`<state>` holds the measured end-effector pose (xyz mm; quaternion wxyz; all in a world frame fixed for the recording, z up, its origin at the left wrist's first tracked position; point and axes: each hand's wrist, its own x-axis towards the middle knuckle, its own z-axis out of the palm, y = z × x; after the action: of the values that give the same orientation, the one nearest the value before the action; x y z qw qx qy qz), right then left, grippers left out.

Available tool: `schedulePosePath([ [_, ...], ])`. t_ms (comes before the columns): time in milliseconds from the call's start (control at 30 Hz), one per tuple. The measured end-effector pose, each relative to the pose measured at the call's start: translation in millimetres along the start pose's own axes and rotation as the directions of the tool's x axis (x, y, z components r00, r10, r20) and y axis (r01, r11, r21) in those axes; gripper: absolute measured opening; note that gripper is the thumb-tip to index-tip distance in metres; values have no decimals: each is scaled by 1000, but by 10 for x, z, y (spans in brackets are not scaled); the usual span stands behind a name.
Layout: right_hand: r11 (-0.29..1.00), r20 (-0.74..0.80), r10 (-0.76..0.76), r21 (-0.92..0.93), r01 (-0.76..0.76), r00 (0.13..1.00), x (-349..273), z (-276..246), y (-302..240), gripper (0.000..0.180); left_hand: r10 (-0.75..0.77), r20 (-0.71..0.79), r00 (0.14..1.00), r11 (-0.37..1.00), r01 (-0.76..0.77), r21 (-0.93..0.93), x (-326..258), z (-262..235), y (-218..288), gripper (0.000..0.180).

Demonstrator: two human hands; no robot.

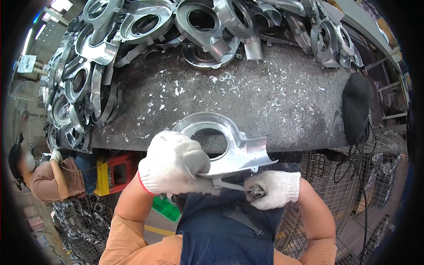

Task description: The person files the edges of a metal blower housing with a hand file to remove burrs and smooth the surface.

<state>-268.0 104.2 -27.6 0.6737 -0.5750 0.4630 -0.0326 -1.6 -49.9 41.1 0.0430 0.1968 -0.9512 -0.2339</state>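
Note:
A shiny metal casting [240, 154], a ring with a flared spout, is at the near table edge. My left hand [174, 163], in a white knitted glove, is closed on the ring's left and near side. My gloved right hand [274, 189] is closed below the spout around a metal piece [256, 191] with a shiny end; its kind is mostly hidden by the fingers. A slim pale strip [230, 184] runs under the casting between the hands. Lower down, a thin grey piece [245, 219] lies against my dark blue apron [221, 245].
More castings [201, 26] are piled along the table's far and left sides. Metal flakes litter the dark table [265, 97]. A black mesh-covered object [357, 108] and cables stand at right, above wire cages [327, 185]. At far left another person [57, 176] sits near a red stool [126, 170].

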Motion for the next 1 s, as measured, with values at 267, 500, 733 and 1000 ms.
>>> schedulePosePath([
  [267,984,-155,14,-172,-41,988,-373,220,-57,29,59,-19,998,996,-57,73,8,84,91,37],
  [500,924,-281,97,-332,-191,955,-342,116,-32,25,182,237,954,941,-239,241,205,-126,229,29],
  [733,890,-232,202,-361,-277,951,-429,171,-194,23,249,327,912,898,-344,275,267,-106,235,32],
  [1000,937,-483,56,-277,-213,874,-421,354,-50,19,175,279,944,943,-242,229,336,-177,283,39],
])
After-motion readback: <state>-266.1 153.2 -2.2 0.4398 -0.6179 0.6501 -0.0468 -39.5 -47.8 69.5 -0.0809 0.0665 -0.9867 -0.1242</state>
